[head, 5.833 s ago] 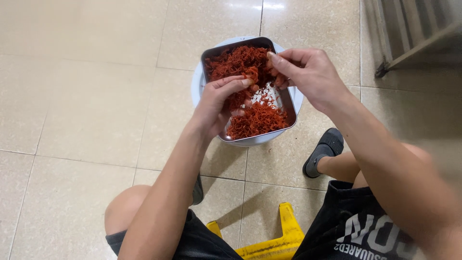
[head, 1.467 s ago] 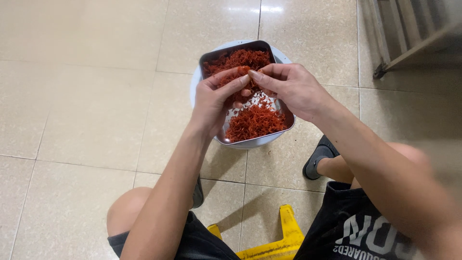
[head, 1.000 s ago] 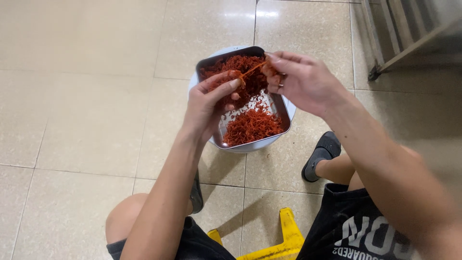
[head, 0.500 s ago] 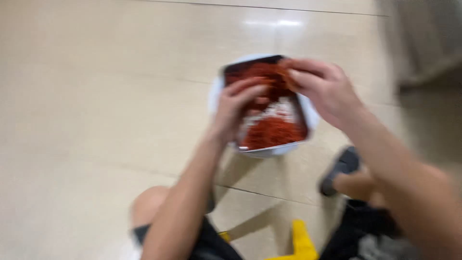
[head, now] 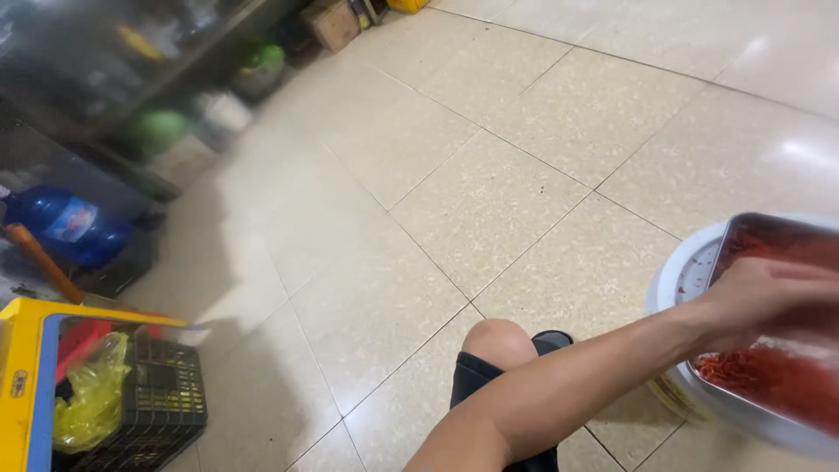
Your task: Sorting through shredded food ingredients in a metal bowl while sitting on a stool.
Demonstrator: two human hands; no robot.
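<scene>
A metal tray (head: 743, 418) heaped with red shredded pieces (head: 769, 380) rests on a white round scale (head: 686, 271) at the right edge of the head view. My left hand (head: 769, 301) reaches over the tray and lies on the red shreds. It is blurred, and its fingers are cut off by the frame edge, so what it holds is hidden. My right hand is out of view. My bare knee (head: 494, 336) shows beneath the left forearm.
A tiled floor (head: 489, 175) spreads ahead. At the left stand a black plastic crate (head: 166, 402) with a yellow bag (head: 87, 398), a yellow frame (head: 22, 385) and a blue water jug (head: 65, 229). Dark shelving (head: 157, 96) lines the far left.
The view has swung sharply left. The tray and scale now sit at the right edge, my right hand has left the frame, and the crate and shelving have come into view.
</scene>
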